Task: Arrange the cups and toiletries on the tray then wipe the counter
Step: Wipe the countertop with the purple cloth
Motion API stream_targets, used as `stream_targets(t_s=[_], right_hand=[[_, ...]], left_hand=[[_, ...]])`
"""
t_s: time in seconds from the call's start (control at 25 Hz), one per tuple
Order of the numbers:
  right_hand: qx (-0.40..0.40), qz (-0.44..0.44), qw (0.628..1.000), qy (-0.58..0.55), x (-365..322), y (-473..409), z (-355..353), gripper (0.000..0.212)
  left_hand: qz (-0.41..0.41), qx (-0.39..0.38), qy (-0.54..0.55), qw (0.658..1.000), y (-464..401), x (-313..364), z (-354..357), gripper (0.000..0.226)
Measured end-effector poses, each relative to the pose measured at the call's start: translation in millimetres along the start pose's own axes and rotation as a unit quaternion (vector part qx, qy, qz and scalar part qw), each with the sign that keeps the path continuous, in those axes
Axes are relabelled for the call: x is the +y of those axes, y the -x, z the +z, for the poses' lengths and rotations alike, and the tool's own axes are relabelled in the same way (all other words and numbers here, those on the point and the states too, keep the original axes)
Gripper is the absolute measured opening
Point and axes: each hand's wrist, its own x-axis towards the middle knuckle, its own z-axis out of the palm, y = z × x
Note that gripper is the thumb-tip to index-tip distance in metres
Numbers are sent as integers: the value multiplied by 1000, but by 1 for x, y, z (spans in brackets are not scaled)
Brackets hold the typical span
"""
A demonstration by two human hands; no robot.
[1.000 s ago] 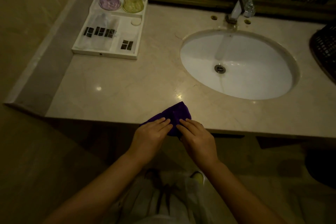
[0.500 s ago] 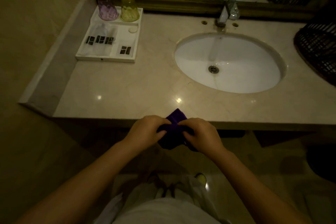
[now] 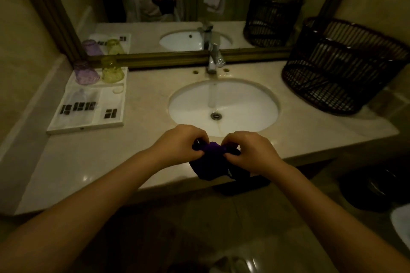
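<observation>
A bunched purple cloth [image 3: 214,162] hangs between my two hands above the counter's front edge, just in front of the sink. My left hand [image 3: 179,142] grips its left end and my right hand [image 3: 248,150] grips its right end. At the counter's far left stands a white tray [image 3: 88,127]. A purple cup [image 3: 85,73] and a yellow-green cup [image 3: 112,71] sit upside down at the tray's back. Clear toiletry packets with dark labels [image 3: 79,107] lie in its front compartments. The beige marble counter [image 3: 133,139] shows light reflections.
A white oval sink [image 3: 244,104] with a chrome tap [image 3: 214,57] sits mid-counter. A dark wicker basket [image 3: 341,68] stands on the right. A framed mirror [image 3: 177,6] runs along the back. A dark bin [image 3: 372,188] stands on the floor at right.
The view has tilted up to take in the mirror and basket. Both hands have lifted the cloth off the counter edge and bunched it between them, higher over the counter.
</observation>
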Motion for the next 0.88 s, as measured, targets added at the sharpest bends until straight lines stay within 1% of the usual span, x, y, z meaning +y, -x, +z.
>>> stream_targets(t_s=[0.2,0.44,0.6,0.72,0.88], right_hand=[[9,38,999,-10,38,21,-55,18],[9,74,997,-22,112,60,-113,18],[-2,80,997,1,168,75,-138,16],[4,75,997,6,204,74,-150,15],[0,87,996,16,246,60,-159,15]], left_hand=[[59,-10,-18,998,-46,55,-8,19],[98,-32,18,994,-103,136,14,19],[111,-33,11,993,-143,180,35,20],[98,-20,22,995,-172,202,46,20],[99,-36,-20,994,-218,217,58,20]])
